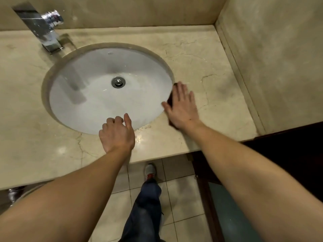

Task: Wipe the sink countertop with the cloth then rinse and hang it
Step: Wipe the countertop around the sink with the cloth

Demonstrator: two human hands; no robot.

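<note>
My right grip [181, 107] lies flat, fingers straight, pressing the dark cloth [169, 100] on the table [201, 63] just beside the sink [97, 95] (its small mark [109, 53] is unreadable). My left grip [117, 133], loosely curled, holds nothing.

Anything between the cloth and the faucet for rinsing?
Nothing visible. Only the open basin lies between the cloth under the right hand and the faucet; the left hand rests on the front rim, aside.
</note>
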